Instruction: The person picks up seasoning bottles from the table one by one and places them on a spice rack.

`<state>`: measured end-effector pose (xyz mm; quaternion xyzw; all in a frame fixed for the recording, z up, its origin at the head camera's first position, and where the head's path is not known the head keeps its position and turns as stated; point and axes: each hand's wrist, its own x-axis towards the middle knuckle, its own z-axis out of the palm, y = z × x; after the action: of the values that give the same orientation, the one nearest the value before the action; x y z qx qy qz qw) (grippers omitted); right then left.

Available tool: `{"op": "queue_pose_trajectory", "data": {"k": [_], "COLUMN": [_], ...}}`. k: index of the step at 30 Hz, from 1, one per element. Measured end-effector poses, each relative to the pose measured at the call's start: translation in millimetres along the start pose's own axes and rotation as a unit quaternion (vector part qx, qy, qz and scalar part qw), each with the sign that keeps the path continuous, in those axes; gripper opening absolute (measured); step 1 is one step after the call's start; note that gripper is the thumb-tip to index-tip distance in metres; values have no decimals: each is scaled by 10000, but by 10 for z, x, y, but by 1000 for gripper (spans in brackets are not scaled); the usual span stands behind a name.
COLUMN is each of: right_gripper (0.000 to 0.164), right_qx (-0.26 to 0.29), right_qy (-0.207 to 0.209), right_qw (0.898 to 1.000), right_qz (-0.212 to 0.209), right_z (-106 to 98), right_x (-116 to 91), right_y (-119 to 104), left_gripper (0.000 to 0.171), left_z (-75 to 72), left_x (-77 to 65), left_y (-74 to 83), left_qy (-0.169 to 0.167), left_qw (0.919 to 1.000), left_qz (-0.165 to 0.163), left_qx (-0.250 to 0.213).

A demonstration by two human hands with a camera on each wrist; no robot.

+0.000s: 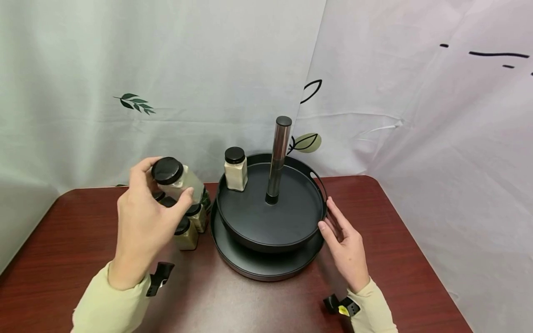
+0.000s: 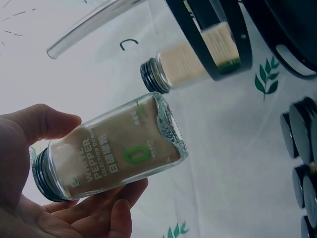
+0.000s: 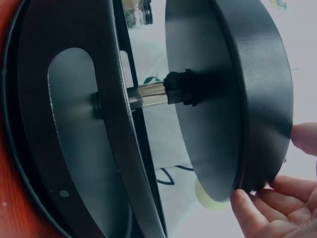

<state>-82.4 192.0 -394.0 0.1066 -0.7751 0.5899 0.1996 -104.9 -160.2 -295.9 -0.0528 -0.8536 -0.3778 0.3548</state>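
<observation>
My left hand point(image 1: 141, 217) grips a clear glass jar of white pepper point(image 2: 119, 153) with a black lid, tilted in the air above other jars. Thumb and fingers lie on opposite sides of it. At the right, my right hand point(image 1: 347, 247) holds the outer wall of the upper tray of a black two-tier turntable point(image 1: 254, 222), thumb and fingertips against its edge. Another pale-filled jar point(image 1: 236, 173) stands upright on that upper tray, at its back left edge. The lower tray point(image 1: 266, 270) shows partly beneath; the upper one hides the rest.
Several black-lidded jars point(image 1: 186, 236) cluster on the table left of the turntable, partly hidden by my left hand. A shiny metal post point(image 1: 279, 157) rises from the upper tray's middle. White patterned curtains point(image 1: 208, 69) hang behind the reddish-brown table point(image 1: 399, 263).
</observation>
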Motion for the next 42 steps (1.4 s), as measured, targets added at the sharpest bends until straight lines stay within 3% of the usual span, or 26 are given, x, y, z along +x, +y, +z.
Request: {"op": "queue_pose_trajectory", "data": {"k": [6,22,42], "right_gripper": [56,56,56], "right_qx": [-7,-31,-37], "right_qy": [-8,-6,-3], "right_qw": [10000,10000,10000], "right_qz": [1,1,-36], "right_z": [-1,-4,-3], "right_x": [-4,-5,-4], "right_y": [-4,9,16], "left_gripper": [68,72,72], "left_z": [104,402,606], "left_x": [27,-1,-57], "left_y": [76,155,141], "left_qy": [-66,-668,-892], "left_qw": [9995,9942,9925], "left_qz": [264,803,820], "left_qx": [-152,-253,-167]}}
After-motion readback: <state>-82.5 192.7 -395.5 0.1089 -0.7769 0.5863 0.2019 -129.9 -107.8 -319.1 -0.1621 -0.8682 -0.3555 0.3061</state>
